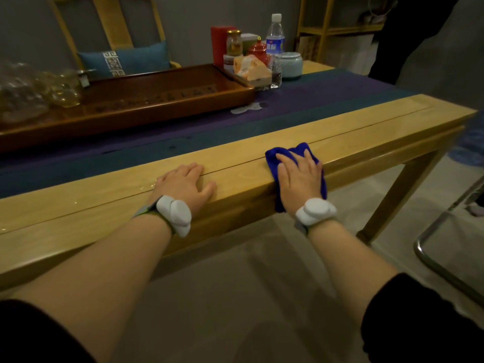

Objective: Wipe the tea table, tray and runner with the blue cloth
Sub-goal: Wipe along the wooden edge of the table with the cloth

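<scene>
**A:** Where are the hands and the cloth?

**B:** The right hand [298, 176] lies flat on the blue cloth [293, 155], fingers [307, 155] straight and spread, pressing rather than gripping. The cloth sits at the near edge of the yellow wooden desk [366, 119], and part of it hangs down over the front face. The left hand [183, 183] rests bare on the wood to the left, fingers relaxed, holding nothing.

**A:** And the rest of the job?

**B:** Beyond the hands a purple and teal runner [301, 100] runs the length of the desk. A dark wooden tea tray [157, 100] sits on it to the left, with blurred glass vessels [62, 90] on its left end.

**A:** What could go wrong?

**B:** Since the cloth is only pressed, a fast stroke along the edge could let the hanging part drag it off onto the floor. Past the tray's right end there is a crowd of breakables: a water bottle [275, 35], a small glass [276, 72], a pale lidded jar [289, 64] and a red jar [258, 51] (all close together). A wide sweep over the runner could knock one over, or bunch the fabric and shift the tray. A wet sheen shows on the wood near the left hand, so that hand might slip.
</scene>
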